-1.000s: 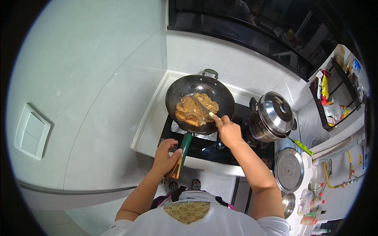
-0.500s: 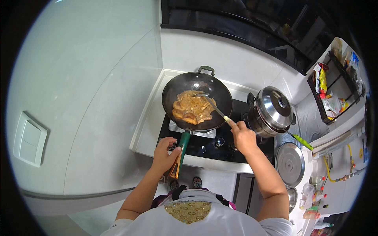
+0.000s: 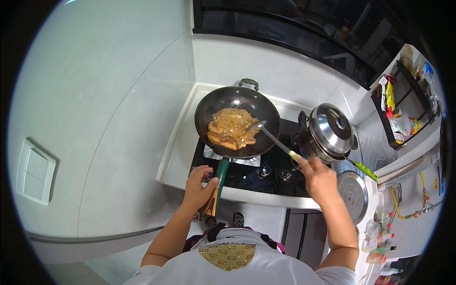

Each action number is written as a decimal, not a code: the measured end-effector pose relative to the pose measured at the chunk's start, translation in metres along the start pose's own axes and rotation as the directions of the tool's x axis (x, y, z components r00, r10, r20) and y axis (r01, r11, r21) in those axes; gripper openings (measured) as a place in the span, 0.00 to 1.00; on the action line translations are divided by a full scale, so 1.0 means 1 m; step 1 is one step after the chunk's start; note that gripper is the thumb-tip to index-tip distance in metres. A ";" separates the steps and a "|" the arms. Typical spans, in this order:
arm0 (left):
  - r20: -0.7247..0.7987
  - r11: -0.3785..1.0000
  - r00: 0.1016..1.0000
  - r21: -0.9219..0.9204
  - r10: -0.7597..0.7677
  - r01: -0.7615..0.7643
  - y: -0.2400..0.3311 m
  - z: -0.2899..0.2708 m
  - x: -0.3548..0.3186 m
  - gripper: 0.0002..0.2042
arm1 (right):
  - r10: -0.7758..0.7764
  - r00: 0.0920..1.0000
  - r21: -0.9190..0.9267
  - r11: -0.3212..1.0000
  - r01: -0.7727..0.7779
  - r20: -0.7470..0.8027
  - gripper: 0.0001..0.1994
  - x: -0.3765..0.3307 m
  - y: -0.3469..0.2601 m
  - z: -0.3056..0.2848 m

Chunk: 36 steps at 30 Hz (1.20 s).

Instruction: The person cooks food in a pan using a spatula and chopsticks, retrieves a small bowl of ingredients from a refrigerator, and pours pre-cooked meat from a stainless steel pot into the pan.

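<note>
Right fingers (image 3: pixel 311 164) grasp spatula (image 3: pixel 277 139) over wok's (image 3: pixel 268 105) right; left fingers (image 3: pixel 202 170), released, beside handle (image 3: pixel 222 171); I judge stirring; next stroke needs steady wok.

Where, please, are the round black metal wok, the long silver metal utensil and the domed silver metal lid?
Round black metal wok (image 3: pixel 267 111): head view, bare inner wall, right side.
Long silver metal utensil (image 3: pixel 276 139): head view, its shaft.
Domed silver metal lid (image 3: pixel 327 124): head view, its upper surface.
</note>
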<state>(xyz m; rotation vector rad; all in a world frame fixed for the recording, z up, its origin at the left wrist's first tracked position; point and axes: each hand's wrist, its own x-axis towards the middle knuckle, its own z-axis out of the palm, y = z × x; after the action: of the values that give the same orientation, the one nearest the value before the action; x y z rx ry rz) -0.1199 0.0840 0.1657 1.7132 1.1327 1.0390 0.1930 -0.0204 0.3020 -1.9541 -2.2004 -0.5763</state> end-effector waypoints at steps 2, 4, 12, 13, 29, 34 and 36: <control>0.027 0.999 0.999 0.029 -0.020 0.019 0.000 -0.002 0.000 0.16 | 0.028 0.998 0.002 1.000 -0.028 0.064 0.23 -0.003 0.004 -0.019; 0.039 0.999 0.999 0.039 -0.027 0.025 0.000 -0.001 -0.001 0.16 | 0.011 0.995 -0.011 1.000 -0.010 0.103 0.23 -0.002 0.004 -0.028; 0.048 0.999 0.998 0.028 0.043 -0.045 0.000 0.004 0.001 0.16 | 0.011 0.979 0.000 1.000 -0.011 0.206 0.26 0.014 0.000 0.000; 0.046 0.999 0.998 0.030 0.032 -0.033 0.001 0.003 0.001 0.16 | 0.030 0.971 -0.031 0.999 -0.023 0.238 0.26 0.011 -0.001 -0.007; 0.008 0.998 0.998 0.010 0.065 -0.065 0.003 0.002 -0.005 0.16 | -0.172 0.985 -0.028 0.985 0.172 0.015 0.22 0.019 -0.042 0.017; 0.014 0.999 0.999 0.018 0.050 -0.050 0.007 0.002 -0.006 0.16 | -0.193 0.980 -0.066 0.978 0.196 0.049 0.23 0.025 -0.055 0.021; 0.012 0.998 0.998 0.011 0.063 -0.063 0.004 0.002 -0.006 0.16 | -0.212 0.974 -0.072 0.973 0.218 0.082 0.23 0.023 -0.059 0.023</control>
<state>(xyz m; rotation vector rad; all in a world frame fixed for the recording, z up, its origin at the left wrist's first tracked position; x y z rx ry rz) -0.1186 0.0770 0.1674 1.7714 1.0856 1.0616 0.1355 0.0046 0.2784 -1.8128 -2.4926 -0.6412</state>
